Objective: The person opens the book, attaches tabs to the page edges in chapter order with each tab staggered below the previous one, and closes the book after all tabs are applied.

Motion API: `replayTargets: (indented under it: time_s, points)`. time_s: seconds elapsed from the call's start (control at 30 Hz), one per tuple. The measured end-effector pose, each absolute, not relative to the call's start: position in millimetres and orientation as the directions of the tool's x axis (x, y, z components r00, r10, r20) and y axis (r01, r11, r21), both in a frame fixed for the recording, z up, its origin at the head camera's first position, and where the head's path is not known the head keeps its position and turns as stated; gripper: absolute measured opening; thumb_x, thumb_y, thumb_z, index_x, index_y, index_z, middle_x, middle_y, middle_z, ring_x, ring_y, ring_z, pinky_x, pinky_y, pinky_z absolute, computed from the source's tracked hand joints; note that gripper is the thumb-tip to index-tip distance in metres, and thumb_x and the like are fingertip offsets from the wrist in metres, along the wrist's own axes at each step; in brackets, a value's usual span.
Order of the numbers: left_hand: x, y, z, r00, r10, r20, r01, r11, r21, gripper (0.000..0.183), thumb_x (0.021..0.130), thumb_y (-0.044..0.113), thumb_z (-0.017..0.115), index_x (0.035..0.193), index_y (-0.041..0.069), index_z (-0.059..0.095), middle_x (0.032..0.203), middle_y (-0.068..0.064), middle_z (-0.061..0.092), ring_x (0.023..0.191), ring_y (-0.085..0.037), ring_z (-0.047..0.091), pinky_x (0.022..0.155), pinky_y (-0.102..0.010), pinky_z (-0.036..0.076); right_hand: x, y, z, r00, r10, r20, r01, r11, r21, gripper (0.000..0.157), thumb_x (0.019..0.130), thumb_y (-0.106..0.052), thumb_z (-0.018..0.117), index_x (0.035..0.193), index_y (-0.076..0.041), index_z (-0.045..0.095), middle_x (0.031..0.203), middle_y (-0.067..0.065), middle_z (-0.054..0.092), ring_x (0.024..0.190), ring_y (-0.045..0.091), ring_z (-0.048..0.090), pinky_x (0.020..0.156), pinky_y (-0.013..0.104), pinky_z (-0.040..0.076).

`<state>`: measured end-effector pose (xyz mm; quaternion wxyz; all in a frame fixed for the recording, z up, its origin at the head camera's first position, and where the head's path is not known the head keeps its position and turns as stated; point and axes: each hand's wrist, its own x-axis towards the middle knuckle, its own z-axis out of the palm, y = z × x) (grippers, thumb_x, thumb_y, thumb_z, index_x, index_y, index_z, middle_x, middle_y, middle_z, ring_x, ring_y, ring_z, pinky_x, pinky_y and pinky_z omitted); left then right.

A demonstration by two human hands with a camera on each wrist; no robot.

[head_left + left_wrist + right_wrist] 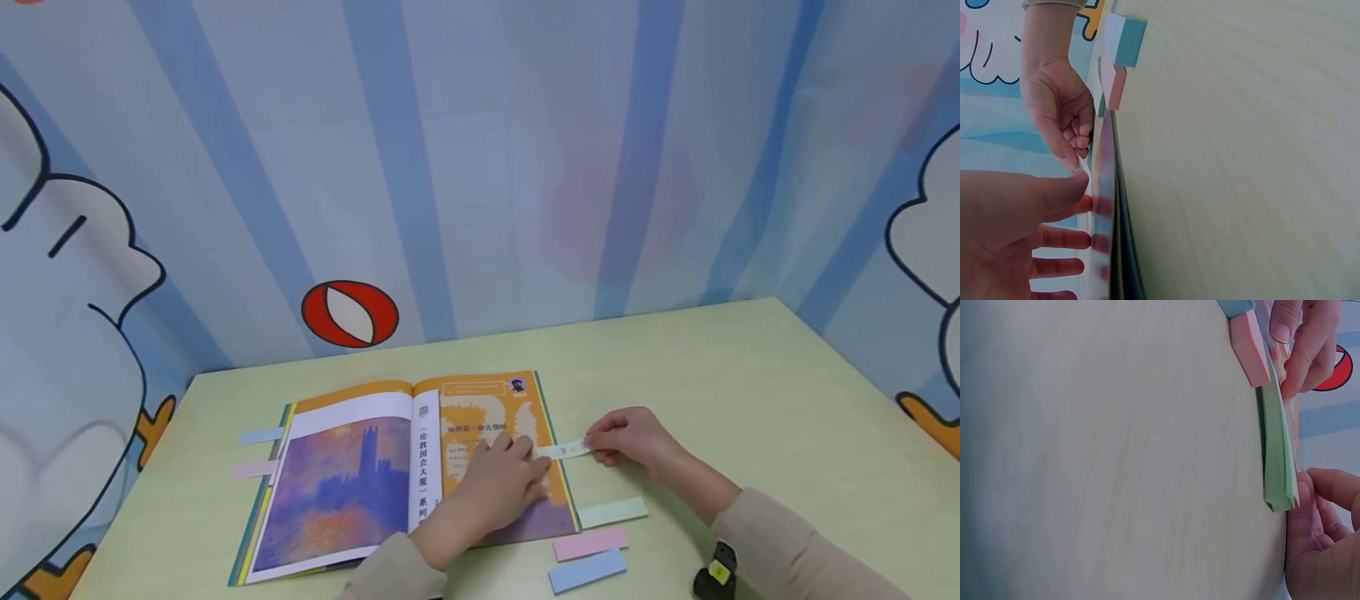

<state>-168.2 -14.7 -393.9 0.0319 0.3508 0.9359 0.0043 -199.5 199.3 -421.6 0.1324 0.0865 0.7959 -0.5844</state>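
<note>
An open picture book [337, 492] lies on the table, a purple-blue painting on its left page and orange print on its right. My left hand [495, 483] rests on the right page with its fingers spread, the fingertips touching the paper. A pale green sticky note strip [564, 451] with small handwriting sticks out past the page's right edge. My right hand [630, 437] pinches the strip's outer end between thumb and forefinger. The left wrist view shows both thumbs close to each other. Part of the strip's inner end is hidden by the left hand.
Right of the book's lower corner lie a green sticky note pad [613, 512], a pink pad [588, 545] and a blue pad [587, 572]. Blue [261, 436] and pink tabs [255, 470] jut from the book's left edge. A patterned curtain [510, 167] stands behind the table.
</note>
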Motion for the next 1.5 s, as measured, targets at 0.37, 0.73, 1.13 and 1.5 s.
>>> replayTargets:
  time_s: [0.37,0.73,1.13,1.5]
  points:
    - [-171.1,-15.6,-399.0,-0.748,0.661,-0.067,0.658,0.751,0.058,0.040,0.095,0.042,0.047,0.133,0.028,0.054,0.121,-0.001,0.051,0.103,-0.021,0.045,0.087,-0.046,0.042,-194.9,201.1,-421.7,-0.956,-0.066,-0.285,0.258,0.274,-0.927,0.016,0.084,-0.005,0.067,0.092,0.009,0.065,0.066,0.004,0.063,0.057,0.010,0.058,0.055,0.024,0.051]
    - [-174.5,-12.0,-403.7,-0.766,0.639,-0.073,0.637,0.769,0.050,0.048,0.094,0.045,0.048,0.136,0.022,0.050,0.123,-0.003,0.049,0.104,-0.023,0.046,0.083,-0.045,0.045,-193.0,199.1,-421.6,-0.956,-0.073,-0.286,0.259,0.255,-0.932,0.015,0.084,-0.004,0.066,0.090,0.009,0.065,0.065,0.004,0.063,0.056,0.010,0.058,0.054,0.023,0.051]
    - [-177.5,-6.8,-405.9,-0.781,0.621,-0.068,0.621,0.783,0.017,0.050,0.094,0.049,0.045,0.137,0.023,0.048,0.126,-0.002,0.048,0.110,-0.024,0.046,0.086,-0.048,0.044,-194.1,201.2,-419.1,-0.952,-0.065,-0.298,0.272,0.260,-0.926,0.017,0.085,-0.005,0.066,0.093,0.010,0.064,0.065,0.005,0.063,0.055,0.010,0.058,0.054,0.023,0.051]
    - [-172.1,-14.1,-399.0,-0.800,0.594,-0.083,0.599,0.799,-0.049,0.048,0.094,0.046,0.048,0.133,0.020,0.053,0.122,-0.002,0.053,0.108,-0.022,0.050,0.088,-0.045,0.045,-195.8,200.1,-421.1,-0.949,-0.034,-0.313,0.293,0.269,-0.918,0.015,0.085,-0.005,0.066,0.092,0.008,0.065,0.066,0.006,0.063,0.055,0.010,0.057,0.054,0.023,0.051]
